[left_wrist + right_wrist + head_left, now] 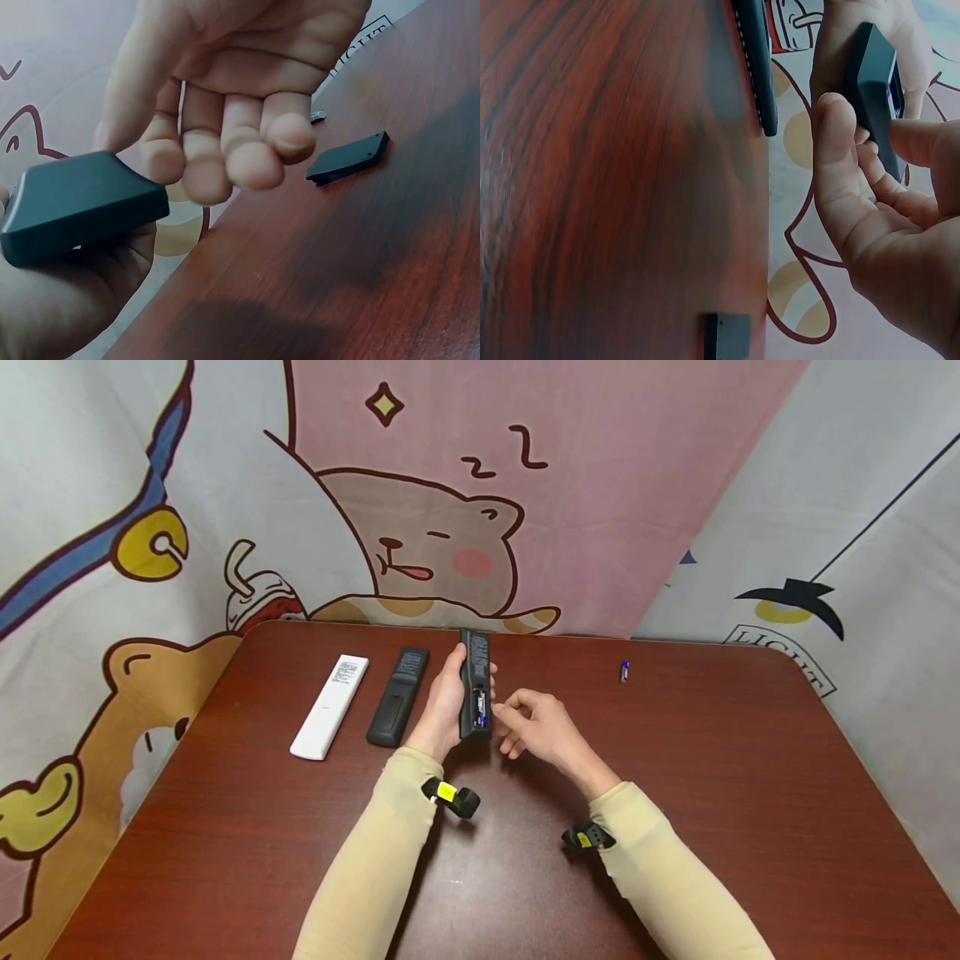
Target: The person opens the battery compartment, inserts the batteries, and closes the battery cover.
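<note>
My left hand [444, 697] grips a black remote control [475, 652], back side up, around its sides. Its battery compartment is uncovered, and batteries [481, 703] with blue and silver casings lie inside. Beside the remote's near end is my right hand [542, 727], fingers loosely bent and nothing visible in them. Its thumb [131, 97] appears at the remote's edge in the left wrist view; whether it touches cannot be told. A small flat black piece [349, 157], perhaps the battery cover, lies on the table in the left wrist view. The head view does not show it.
A white remote [330, 706] and another black remote [398, 697] lie face down on the left of the brown table [750, 793]. One blue and silver battery [625, 672] lies towards the far right. A cartoon-printed cloth [600, 485] hangs behind the table's far edge.
</note>
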A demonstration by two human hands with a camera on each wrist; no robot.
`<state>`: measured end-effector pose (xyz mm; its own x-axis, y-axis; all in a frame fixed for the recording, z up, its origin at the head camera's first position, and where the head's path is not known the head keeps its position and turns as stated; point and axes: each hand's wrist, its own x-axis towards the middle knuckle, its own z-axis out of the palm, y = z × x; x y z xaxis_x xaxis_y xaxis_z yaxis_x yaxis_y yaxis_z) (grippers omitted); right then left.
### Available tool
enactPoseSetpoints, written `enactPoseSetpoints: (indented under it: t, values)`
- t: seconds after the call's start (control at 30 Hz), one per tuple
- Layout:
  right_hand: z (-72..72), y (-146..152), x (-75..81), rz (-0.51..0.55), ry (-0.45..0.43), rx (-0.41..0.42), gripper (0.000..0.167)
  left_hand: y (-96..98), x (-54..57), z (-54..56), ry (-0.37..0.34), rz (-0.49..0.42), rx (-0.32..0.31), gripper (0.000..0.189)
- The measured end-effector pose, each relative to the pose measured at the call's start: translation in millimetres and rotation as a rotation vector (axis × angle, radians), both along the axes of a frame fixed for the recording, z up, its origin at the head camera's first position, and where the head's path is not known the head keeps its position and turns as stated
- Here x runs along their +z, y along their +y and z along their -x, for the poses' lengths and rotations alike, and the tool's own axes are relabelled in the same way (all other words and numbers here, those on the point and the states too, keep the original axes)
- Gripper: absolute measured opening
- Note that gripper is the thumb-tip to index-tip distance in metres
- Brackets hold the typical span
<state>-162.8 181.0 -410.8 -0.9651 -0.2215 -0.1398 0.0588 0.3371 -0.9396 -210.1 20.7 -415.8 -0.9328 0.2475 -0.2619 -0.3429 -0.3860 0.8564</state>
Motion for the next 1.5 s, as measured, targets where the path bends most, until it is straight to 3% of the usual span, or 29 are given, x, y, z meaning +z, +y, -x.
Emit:
enactPoseSetpoints:
  t: [0.23, 0.73, 1.5]
  values:
    - [1.9, 13, -2.4, -0.028, 0.017, -0.021, 0.025, -0.3, 0.5, 1.6, -0.026, -0.009, -0.005, 0.063]
    - [8.8, 53, -2.8, -0.311, 0.107, -0.105, 0.021, -1.0, -0.5, 1.0, -0.038, -0.002, -0.012, 0.063]
    - [26.7, 102, -3.2, -0.577, 0.178, -0.231, 0.022, 0.1, -2.7, 1.8, -0.035, -0.004, -0.007, 0.063]
